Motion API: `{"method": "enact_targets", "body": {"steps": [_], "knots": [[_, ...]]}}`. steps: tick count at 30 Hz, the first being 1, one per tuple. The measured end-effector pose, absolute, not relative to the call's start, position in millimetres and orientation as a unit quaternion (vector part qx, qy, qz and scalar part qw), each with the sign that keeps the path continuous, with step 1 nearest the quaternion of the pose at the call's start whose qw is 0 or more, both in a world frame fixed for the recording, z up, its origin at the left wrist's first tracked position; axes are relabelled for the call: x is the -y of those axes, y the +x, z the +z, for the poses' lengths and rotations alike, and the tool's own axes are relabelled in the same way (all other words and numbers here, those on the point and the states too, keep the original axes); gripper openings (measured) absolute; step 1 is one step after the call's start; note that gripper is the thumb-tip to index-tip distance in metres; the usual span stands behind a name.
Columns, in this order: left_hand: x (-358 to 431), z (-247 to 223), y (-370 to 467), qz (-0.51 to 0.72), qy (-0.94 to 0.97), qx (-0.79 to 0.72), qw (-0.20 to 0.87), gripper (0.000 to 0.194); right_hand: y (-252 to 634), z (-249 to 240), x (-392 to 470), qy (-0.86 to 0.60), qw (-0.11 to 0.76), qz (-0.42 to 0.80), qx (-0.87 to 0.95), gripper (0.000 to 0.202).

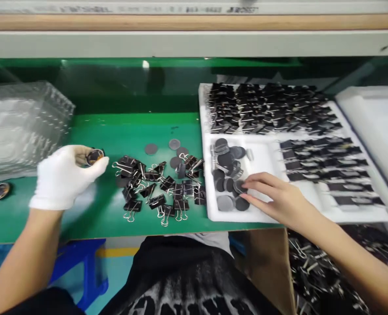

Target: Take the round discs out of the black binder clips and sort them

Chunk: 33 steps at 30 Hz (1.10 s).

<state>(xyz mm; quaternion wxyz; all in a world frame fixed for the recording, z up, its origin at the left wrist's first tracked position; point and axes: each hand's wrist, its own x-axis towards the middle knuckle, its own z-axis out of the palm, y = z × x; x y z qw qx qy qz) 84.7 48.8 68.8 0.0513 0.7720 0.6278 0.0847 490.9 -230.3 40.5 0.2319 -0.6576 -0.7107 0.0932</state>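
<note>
My left hand point(65, 175), in a white glove, pinches a small round part point(94, 156) with a dark rim and copper-coloured inside, above the green table at the left. A similar round part point(0, 191) lies near the table's left edge. My bare right hand point(273, 194) reaches into the white foam tray point(262, 159), thumb and fingertips at the edge of a dark grey disc point(240, 187) in a loose pile. Between my hands lie many black binder clips point(157, 201) with wire handles, and a few flat grey discs point(151, 148) behind them.
Rows of black binder clips point(273, 109) fill the tray's back and right sections. Stacked clear plastic trays point(19, 127) stand at the left. Another white foam piece point(378, 118) is at the far right. Below the table edge, a cardboard box point(269, 262) holds more clips. A blue stool point(89, 271) stands underneath.
</note>
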Motion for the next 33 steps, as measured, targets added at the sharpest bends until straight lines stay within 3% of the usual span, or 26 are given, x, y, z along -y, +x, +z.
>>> {"method": "enact_targets", "body": {"steps": [7, 11, 16, 20, 25, 28, 30, 33], "knots": [[-27, 99, 169, 0.147, 0.931, -0.333, 0.019, 0.054, 503, 47, 220, -0.687, 0.142, 0.161, 0.694, 0.024], [-21, 98, 211, 0.140, 0.963, -0.224, 0.052, 0.049, 496, 81, 205, -0.724, 0.223, 0.202, 0.621, 0.018], [-17, 88, 224, 0.154, 0.963, -0.199, 0.094, 0.043, 441, 94, 167, -0.649, 0.378, 0.057, 0.657, 0.021], [-17, 81, 217, 0.201, 0.957, -0.191, 0.083, 0.038, 413, 71, 126, -0.515, 0.388, -0.047, 0.763, 0.040], [-26, 73, 213, 0.251, 0.953, -0.166, 0.037, 0.035, 412, 60, 98, -0.413, 0.366, -0.077, 0.830, 0.059], [-28, 70, 216, 0.242, 0.954, -0.177, 0.009, 0.035, 407, 67, 94, -0.480, 0.423, 0.050, 0.767, 0.051], [-29, 71, 217, 0.232, 0.955, -0.184, 0.001, 0.036, 401, 73, 89, -0.542, 0.456, 0.231, 0.667, 0.054], [-37, 83, 213, 0.203, 0.961, -0.189, 0.021, 0.041, 398, 79, 73, -0.571, 0.440, 0.464, 0.514, 0.053]]}}
